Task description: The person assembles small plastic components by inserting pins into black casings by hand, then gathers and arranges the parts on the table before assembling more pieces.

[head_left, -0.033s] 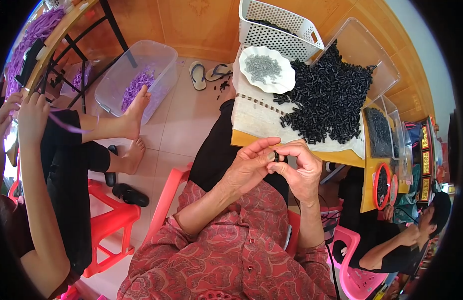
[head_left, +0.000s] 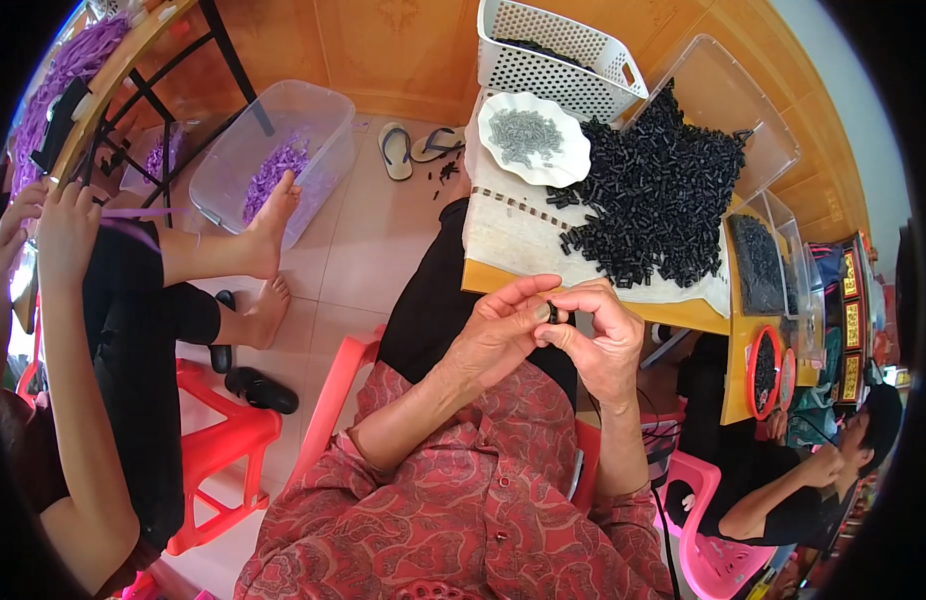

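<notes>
In front of my lap, just off the table's near edge, both my hands meet at a small black plastic piece [head_left: 554, 314]. My left hand [head_left: 498, 335] pinches it between thumb and fingers. From the other side, the bent thumb and forefinger of my right hand [head_left: 603, 335] close on it too. Its exact shape is mostly covered by the fingertips. Beyond my hands, a large heap of short black plastic pieces [head_left: 653, 190] is spread over a white cloth [head_left: 503, 245]. A white scalloped dish [head_left: 573, 165] at the heap's left edge holds many small clear grey pieces.
A white perforated basket [head_left: 543, 70] stands at the table's far side. Clear bins [head_left: 773, 250] and a red-rimmed round tray [head_left: 779, 370] sit to the right. One person works at left with purple ribbon [head_left: 133, 213]; another sits at right. A bin [head_left: 313, 190] stands on the floor.
My hands and the black plastic piece look the same. At left, the other person's purple ribbon has shifted and lies more level.
</notes>
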{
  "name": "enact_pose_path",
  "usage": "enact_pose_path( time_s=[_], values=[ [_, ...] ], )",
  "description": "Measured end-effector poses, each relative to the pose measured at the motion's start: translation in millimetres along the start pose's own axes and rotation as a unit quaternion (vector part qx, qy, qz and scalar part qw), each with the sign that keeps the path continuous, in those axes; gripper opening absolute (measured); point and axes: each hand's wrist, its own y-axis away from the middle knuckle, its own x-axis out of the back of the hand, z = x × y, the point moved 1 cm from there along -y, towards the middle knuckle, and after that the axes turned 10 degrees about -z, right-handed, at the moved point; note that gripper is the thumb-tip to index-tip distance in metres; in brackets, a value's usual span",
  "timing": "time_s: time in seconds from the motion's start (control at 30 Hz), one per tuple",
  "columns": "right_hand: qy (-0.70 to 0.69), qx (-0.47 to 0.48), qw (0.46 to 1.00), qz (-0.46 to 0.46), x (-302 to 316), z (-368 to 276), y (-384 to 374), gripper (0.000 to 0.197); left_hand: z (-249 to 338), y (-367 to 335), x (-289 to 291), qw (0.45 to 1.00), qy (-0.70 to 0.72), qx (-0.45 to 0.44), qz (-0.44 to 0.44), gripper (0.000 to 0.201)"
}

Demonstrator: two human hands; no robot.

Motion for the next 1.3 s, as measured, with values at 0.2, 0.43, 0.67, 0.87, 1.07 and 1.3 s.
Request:
enact_pose_path(
  time_s=[0.2, 0.43, 0.67, 0.87, 1.07, 1.3],
  values=[
    [0.000, 0.007, 1.000, 0.000, 0, -1, 0, 0.027, -4, 1, 4, 1.000, 0.024, 0.007, -0.012, 0.037],
    [-0.041, -0.008, 0.999, 0.013, 3, -2, 0, 0.029, 0, -1, 9, 0.986, -0.072, -0.028, -0.145, 0.050],
    [-0.063, -0.006, 0.998, 0.021, 2, 2, 3, 0.029, -3, 2, 15, 0.982, -0.160, -0.029, -0.092, 0.057],
    [-0.029, 0.017, 0.999, 0.019, 3, 4, 3, 0.027, -4, 2, 15, 0.979, -0.174, -0.050, -0.090, 0.054],
    [-0.014, 0.037, 0.999, 0.029, 1, -1, 4, 0.026, 0, 4, 13, 0.981, -0.163, -0.035, -0.099, 0.051],
    [-0.055, -0.044, 0.996, 0.058, -3, 3, 7, 0.030, 4, 1, 3, 0.986, -0.143, -0.026, -0.079, 0.045]
  ],
)
